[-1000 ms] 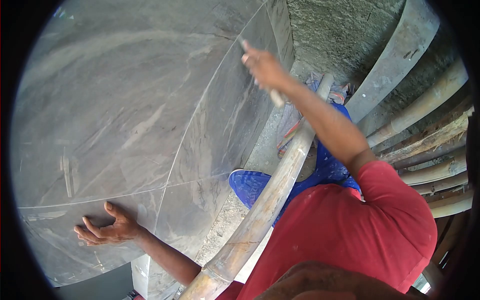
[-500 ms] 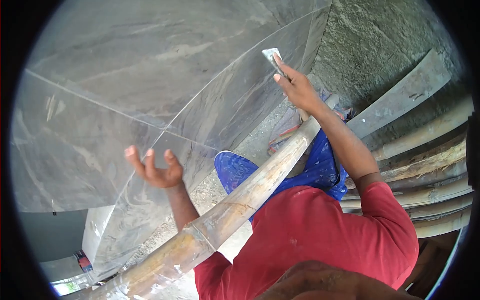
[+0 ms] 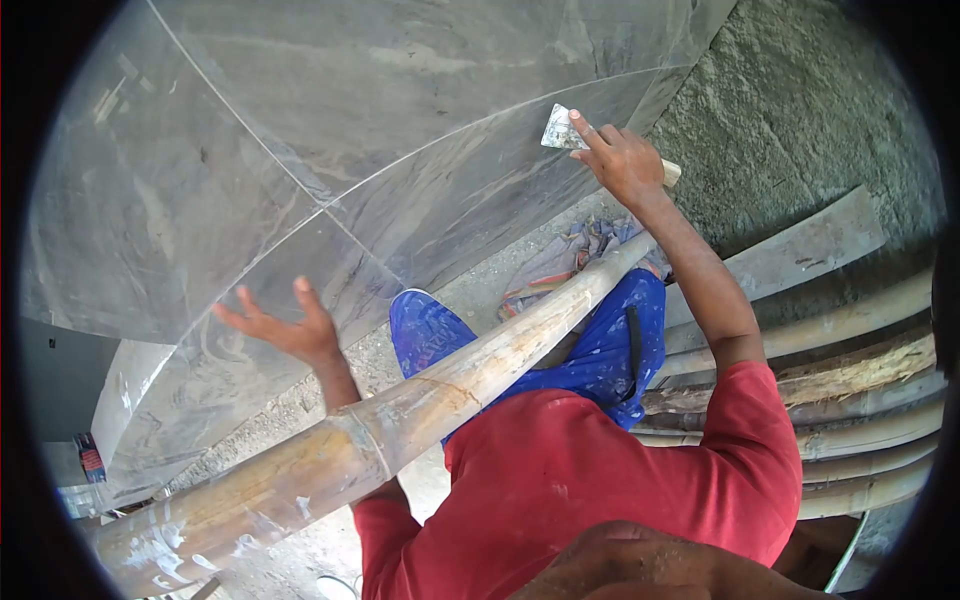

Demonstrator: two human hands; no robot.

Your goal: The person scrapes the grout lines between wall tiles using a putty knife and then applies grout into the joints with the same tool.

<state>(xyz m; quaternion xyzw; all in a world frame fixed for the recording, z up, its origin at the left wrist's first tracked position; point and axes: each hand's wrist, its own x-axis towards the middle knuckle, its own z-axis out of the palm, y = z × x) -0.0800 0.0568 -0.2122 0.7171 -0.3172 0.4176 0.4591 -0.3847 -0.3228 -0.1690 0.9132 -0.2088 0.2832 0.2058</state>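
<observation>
My right hand [image 3: 628, 168] is closed around a putty knife; its white-smeared blade [image 3: 560, 128] points left and its pale handle end [image 3: 671, 174] sticks out behind the fist. The index finger lies along the blade, which overlaps the grey marbled tiles [image 3: 450, 180] just below a pale joint line. My left hand [image 3: 292, 328] is raised before the tiles at the lower left, fingers spread, with nothing in it. Below the left hand, a thick bamboo pole [image 3: 440, 400] crosses diagonally over the left forearm and the lap.
Several bamboo poles [image 3: 860, 315] and a flat board [image 3: 800, 245] lie at the right beside a rough cement wall [image 3: 790, 120]. A crumpled sack [image 3: 560, 260] is on the floor beyond the knees. A small dark red box [image 3: 89, 458] sits at the far left.
The view has shifted, with the tile joints now at another angle. My right hand has turned so the blade shows broader and the handle end appears. My left hand's fingers have spread and straightened.
</observation>
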